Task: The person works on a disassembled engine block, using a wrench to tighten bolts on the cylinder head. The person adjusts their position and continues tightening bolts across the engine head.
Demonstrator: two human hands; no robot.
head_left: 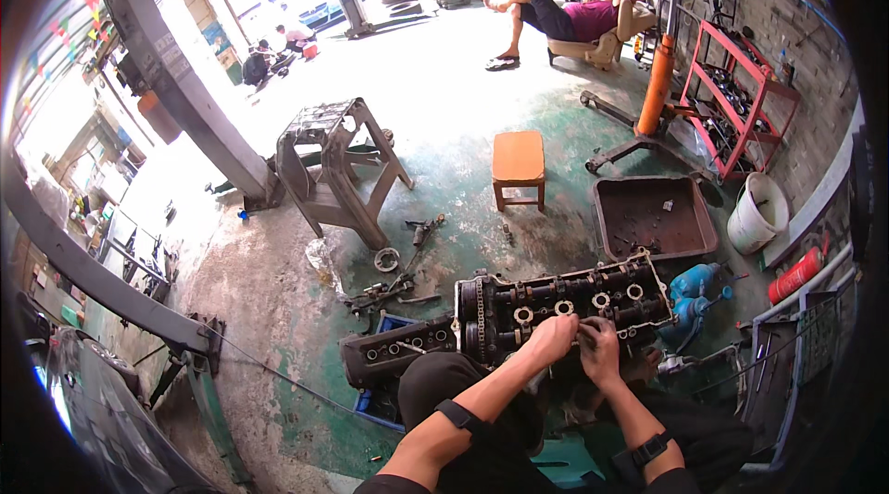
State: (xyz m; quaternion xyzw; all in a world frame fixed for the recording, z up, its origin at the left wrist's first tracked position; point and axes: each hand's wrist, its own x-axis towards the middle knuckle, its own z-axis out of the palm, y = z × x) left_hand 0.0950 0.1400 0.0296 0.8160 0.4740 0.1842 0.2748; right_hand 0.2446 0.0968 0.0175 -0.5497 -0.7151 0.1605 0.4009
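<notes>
Both hands meet over the near edge of an engine cylinder head (556,295), whose open top shows camshafts, several pale round rings and a timing chain (481,309) at its left end. My left hand (554,339) is closed, its fingertips pinched together beside the other hand. Close by on the right, my right hand (601,346) curls its fingers around something small and dark. What either hand holds is too small and covered to name. A dark valve cover (394,355) lies left of the cylinder head, partly over a blue crate (378,409).
An orange-topped stool (519,158) and a larger brown plastic stool (319,147) stand ahead. Right are a brown tray (648,216), a blue bottle (693,281), a white bucket (759,216) and an orange jack (657,87). Loose metal parts (389,290) lie left. A person reclines far back.
</notes>
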